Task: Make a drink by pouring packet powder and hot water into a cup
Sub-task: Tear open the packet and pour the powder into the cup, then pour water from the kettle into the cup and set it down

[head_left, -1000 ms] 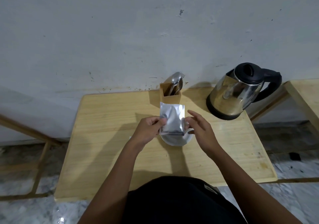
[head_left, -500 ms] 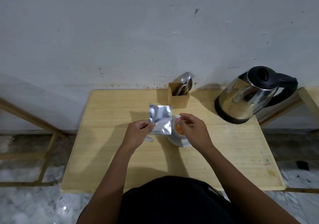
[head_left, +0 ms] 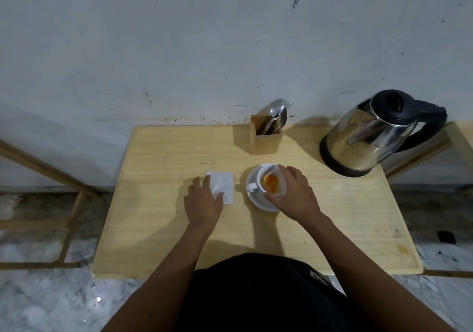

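Where the packet (head_left: 221,186) was held up beside the cup half a second ago, it now lies flat on the counter (head_left: 158,229), with the left hand (head_left: 204,200) resting on it, grip slack, fingers straight. The right hand (head_left: 294,193) has its grip curled round the cup (head_left: 260,178), which holds orange powder (head_left: 271,182). The powder step looks done; hot water from the kettle (head_left: 368,137) likely follows.

Left grip (head_left: 204,203) rests on packet (head_left: 225,183); right grip (head_left: 295,195) holds cup (head_left: 262,178) on saucer (head_left: 254,199).

Plain home tea corner: wood table (head_left: 158,229) w/ kettle (head_left: 366,140), cutlery box (head_left: 266,141), marble floor (head_left: 51,301).
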A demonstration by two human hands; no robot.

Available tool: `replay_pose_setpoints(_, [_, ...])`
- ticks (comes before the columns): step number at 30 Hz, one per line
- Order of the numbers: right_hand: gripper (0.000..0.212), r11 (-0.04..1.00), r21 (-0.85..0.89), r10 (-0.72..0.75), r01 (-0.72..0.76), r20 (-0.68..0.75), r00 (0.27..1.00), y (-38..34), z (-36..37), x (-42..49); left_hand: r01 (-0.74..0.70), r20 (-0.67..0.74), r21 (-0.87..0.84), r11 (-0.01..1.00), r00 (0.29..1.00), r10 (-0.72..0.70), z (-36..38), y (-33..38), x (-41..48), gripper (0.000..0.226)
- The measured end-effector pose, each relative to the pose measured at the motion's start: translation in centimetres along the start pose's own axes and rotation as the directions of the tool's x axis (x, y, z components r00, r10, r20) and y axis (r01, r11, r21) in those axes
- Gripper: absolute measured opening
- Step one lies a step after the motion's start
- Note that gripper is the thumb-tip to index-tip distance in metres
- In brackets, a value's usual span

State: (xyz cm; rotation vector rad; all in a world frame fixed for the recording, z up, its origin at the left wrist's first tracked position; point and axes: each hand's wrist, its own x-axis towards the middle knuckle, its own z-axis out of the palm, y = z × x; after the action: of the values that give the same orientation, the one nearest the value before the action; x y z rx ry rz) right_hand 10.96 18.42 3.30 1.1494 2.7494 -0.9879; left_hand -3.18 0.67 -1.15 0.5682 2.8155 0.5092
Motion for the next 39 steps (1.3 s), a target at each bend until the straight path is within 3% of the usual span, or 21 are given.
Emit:
replay_pose_setpoints(3, [0.083,1.000,0.029,-0.006,0.006,0.010,1.000,0.3,0.1,0.2,-0.204,0.137,0.086,0.975,0.972,0.191,1.5,-0.4,0.2,0.055])
replay_pose_setpoints(6, [0.082,0.999,0.052,-0.014,0.013,0.007,1.000,0.3,0.2,0.2,-0.266,0.205,0.135,0.954,0.950,0.236,2.3,-1.0,0.2,0.051])
replay_pose_setpoints(12, [0.081,0.997,0.079,-0.020,0.019,0.006,1.000,0.5,0.3,0.1,-0.291,0.186,0.137,0.947,0.947,0.264,2.3,-1.1,0.2,0.049])
replay_pose_setpoints(16, [0.081,0.991,0.136,0.003,0.002,-0.033,0.999,0.7,-0.5,-0.5,-0.276,0.038,0.050,0.960,0.961,0.274,1.1,0.3,-0.3,0.049])
replay_pose_setpoints(19, [0.056,0.979,0.185,-0.048,0.088,-0.210,0.976,1.5,-1.6,-1.7,-0.251,-0.027,-0.215,0.944,0.968,0.251,0.2,2.7,-0.9,0.049])
replay_pose_setpoints(21, [0.031,0.977,0.166,-0.067,0.134,-0.358,0.931,2.5,-2.4,-2.6,-0.184,0.047,-0.391,0.902,0.975,0.219,-0.3,4.7,-1.4,0.048])
replay_pose_setpoints(24, [0.008,0.984,0.118,-0.054,0.133,-0.515,0.855,4.4,-3.8,-3.6,-0.195,0.069,-0.448,0.872,0.965,0.252,-0.9,7.2,-2.3,0.043])
replay_pose_setpoints(28, [0.025,0.990,0.138,0.057,0.026,-0.567,0.821,6.6,-7.1,-4.4,-0.088,0.118,-0.471,0.878,0.980,0.161,-0.1,9.1,-2.5,0.034])
replay_pose_setpoints(31, [0.024,0.981,0.189,0.081,0.039,-0.590,0.803,8.1,-9.5,-4.4,0.040,0.181,-0.539,0.841,0.981,0.069,0.9,9.8,-2.2,0.029])
replay_pose_setpoints(39, [0.047,0.977,0.207,0.092,0.058,-0.648,0.756,12.2,-16.7,-1.6,0.147,0.074,-0.516,0.844,0.989,-0.127,2.2,11.2,-2.2,0.026])
